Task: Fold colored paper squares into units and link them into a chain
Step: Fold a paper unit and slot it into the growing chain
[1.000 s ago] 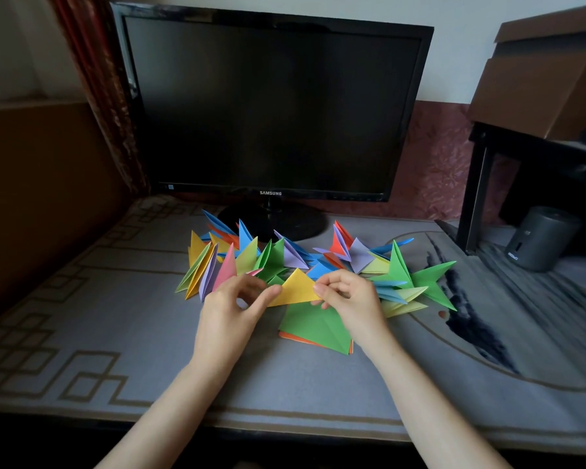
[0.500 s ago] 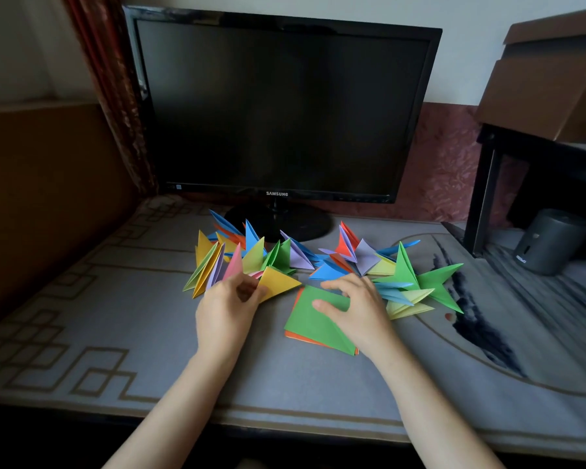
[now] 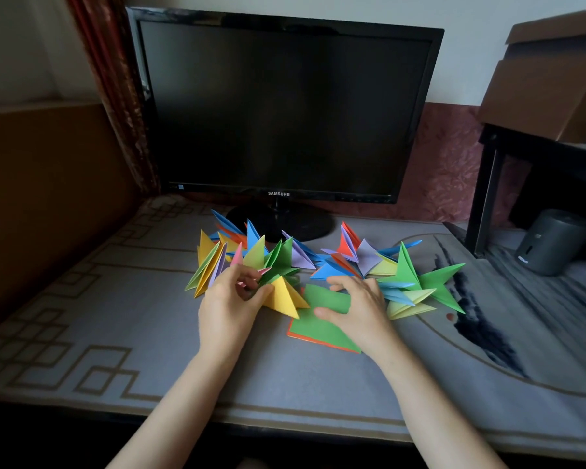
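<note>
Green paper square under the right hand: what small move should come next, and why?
Probably the right hand should slide the green square off the orange sheet beneath and lift it for folding. It lies flat and unfolded, while the left hand pinches the yellow unit by the chain.

Dark monitor [image 3: 278,106] on desk [image 3: 82,333]; red curtain [image 3: 115,96] left

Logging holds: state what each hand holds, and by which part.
Left hand pinches the yellow unit by its left corner. Right hand lies on the green sheet near its far edge; whether it has a grip cannot be told.
</note>
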